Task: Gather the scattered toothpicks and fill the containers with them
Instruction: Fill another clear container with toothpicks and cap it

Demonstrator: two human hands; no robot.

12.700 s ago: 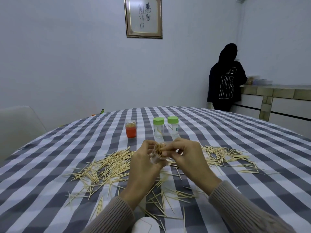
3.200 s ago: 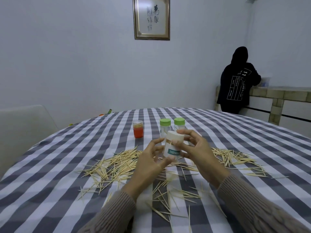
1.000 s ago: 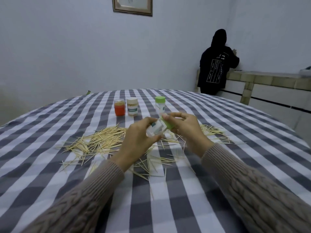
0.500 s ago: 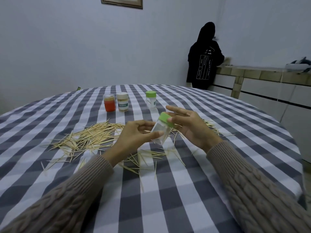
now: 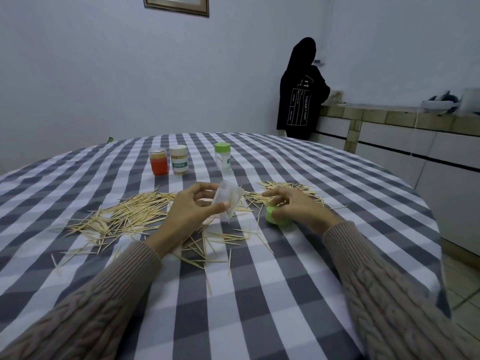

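Observation:
My left hand [image 5: 191,207] holds a small clear empty container [image 5: 228,201], tilted, with its lid off. My right hand [image 5: 293,207] holds the green lid [image 5: 276,219] down against the tablecloth. Loose toothpicks [image 5: 130,214] lie scattered in a big heap to the left, with more toothpicks [image 5: 285,189] behind my right hand and several in front of my hands. Further back stand a filled white-lidded container [image 5: 179,160], an orange jar [image 5: 158,161] and a green-lidded container [image 5: 222,156].
The round table [image 5: 259,294] has a grey and white checked cloth; its edge curves away at the right. A person in a black hooded top [image 5: 300,89] stands at a counter [image 5: 389,118] far right, back turned. A picture frame [image 5: 176,5] hangs on the wall.
The green lid has come off the clear container. My right hand has carried it down to the cloth on the right, while my left hand keeps the open container.

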